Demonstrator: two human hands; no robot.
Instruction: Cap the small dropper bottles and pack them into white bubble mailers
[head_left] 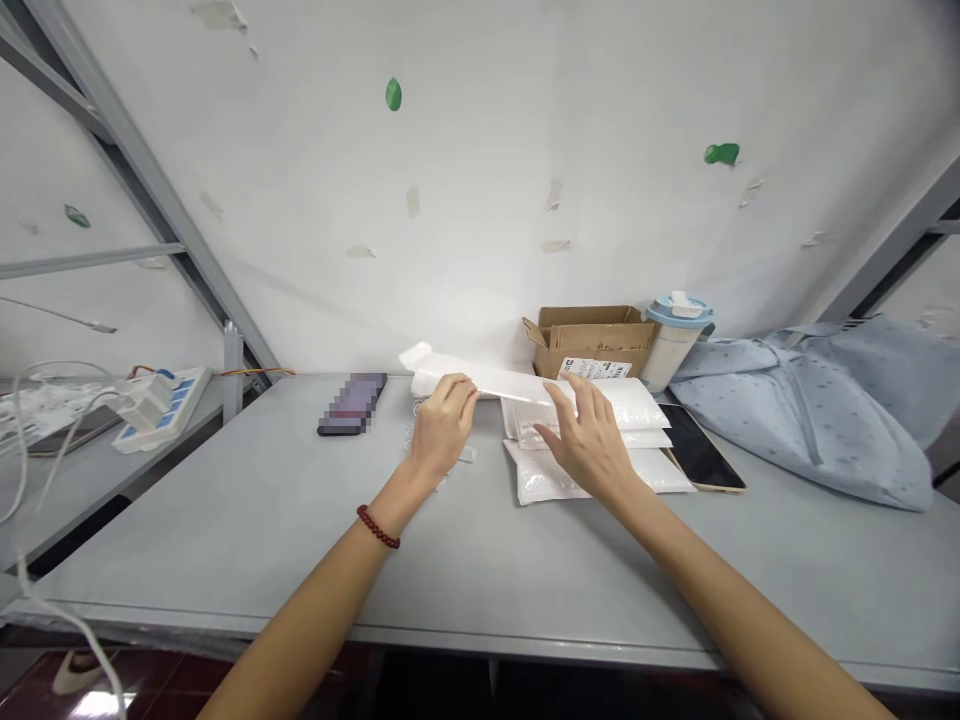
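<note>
My left hand (pixel 442 420), with a dark red bead bracelet at the wrist, is closed in a pinch on the near edge of a translucent white plastic sleeve (pixel 502 382). The sleeve is raised a little off the table and stretches across to my right hand (pixel 589 435). That hand has its thumb and fingers apart, with the fingertips at the sleeve's right end, over a stack of white bubble mailers (pixel 555 486). Whether the fingertips press on the sleeve or a mailer I cannot tell. Behind my left hand lies a white item, partly hidden, with thin white cable below it.
An open cardboard box (pixel 592 335) and a blue-lidded cup (pixel 677 340) stand by the wall. A phone (pixel 701 450) lies right of the mailers, a second phone (pixel 352 404) to the left. A pale blue cloth bag (pixel 810 420) fills the right; a power strip (pixel 169 408) sits far left.
</note>
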